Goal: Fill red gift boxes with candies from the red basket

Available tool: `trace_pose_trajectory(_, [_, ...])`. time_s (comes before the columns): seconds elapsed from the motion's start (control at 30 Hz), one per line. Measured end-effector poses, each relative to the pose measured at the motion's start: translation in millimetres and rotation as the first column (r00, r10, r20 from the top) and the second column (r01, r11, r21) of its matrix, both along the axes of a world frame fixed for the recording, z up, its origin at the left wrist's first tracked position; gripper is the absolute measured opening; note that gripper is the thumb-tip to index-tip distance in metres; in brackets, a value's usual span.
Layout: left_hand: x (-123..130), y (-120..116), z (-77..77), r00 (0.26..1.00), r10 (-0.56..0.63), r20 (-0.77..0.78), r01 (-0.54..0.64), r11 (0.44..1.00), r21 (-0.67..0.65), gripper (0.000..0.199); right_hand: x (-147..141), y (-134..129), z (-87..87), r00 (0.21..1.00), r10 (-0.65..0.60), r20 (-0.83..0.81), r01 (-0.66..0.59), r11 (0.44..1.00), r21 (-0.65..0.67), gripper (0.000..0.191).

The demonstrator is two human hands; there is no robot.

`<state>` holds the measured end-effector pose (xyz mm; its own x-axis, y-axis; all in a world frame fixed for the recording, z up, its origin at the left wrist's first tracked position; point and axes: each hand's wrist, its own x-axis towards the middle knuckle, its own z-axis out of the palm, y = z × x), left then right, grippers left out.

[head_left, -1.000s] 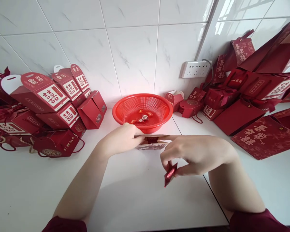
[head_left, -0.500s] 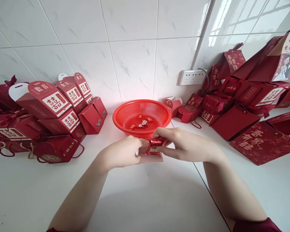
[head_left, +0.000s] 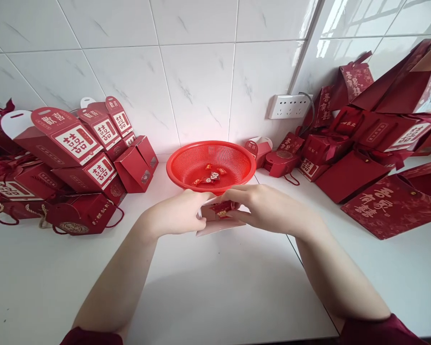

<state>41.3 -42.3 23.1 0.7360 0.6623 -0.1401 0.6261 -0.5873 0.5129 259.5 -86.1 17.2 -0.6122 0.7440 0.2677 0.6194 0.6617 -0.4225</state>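
My left hand [head_left: 181, 213] grips the left side of a small open carton [head_left: 221, 226], whose pale inside faces me. Between the fingers of my right hand [head_left: 260, 208] is a red-wrapped candy [head_left: 221, 210] with gold print, down at the carton's mouth. Right behind both hands stands a red plastic colander [head_left: 175, 165]. Several wrapped candies [head_left: 214, 176] lie on its bottom. My fingers hide much of the carton's sides and part of the candy.
Red gift boxes [head_left: 77, 143] are stacked at the left. More red boxes and bags [head_left: 352, 167] crowd the right side. A white power strip [head_left: 290, 106] with a cable sits against the tiled wall [head_left: 197, 91]. A dark seam crosses the white tabletop [head_left: 222, 287].
The candy in my right hand has gone lower, into the carton's opening. The carton has tilted a little, showing more of its inside. The camera view has shifted slightly.
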Motion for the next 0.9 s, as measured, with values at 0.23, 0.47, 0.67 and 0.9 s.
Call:
trace_pose_trajectory(0.23, [-3.0,-2.3,4.6,0.999,0.037,-0.031,-0.036,0.999,0.031,0.035,-2.9,2.5,-4.1,0.996,-0.062,0.065,0.058,0.996,0.066,0.017])
trace_pose_trajectory(0.47, [-3.4,2.2,-4.1,0.999,0.013,-0.045,-0.011,0.999,0.031,0.038,0.3,5.0,-2.7,1.000,-0.004,0.021,0.002,0.997,0.074,0.015])
trace_pose_trajectory(0.67, [0.1,0.2,-2.4,0.998,0.038,-0.048,-0.037,0.999,0.016,0.031,2.0,5.7,-2.6,1.000,-0.011,0.019,0.009,0.997,0.071,0.016])
trace_pose_trajectory(0.9, [-4.3,12.9,1.5,0.938,0.344,-0.034,-0.326,0.913,0.244,0.035,5.1,23.0,-18.2,0.999,0.007,-0.042,0.000,0.987,0.159,0.037])
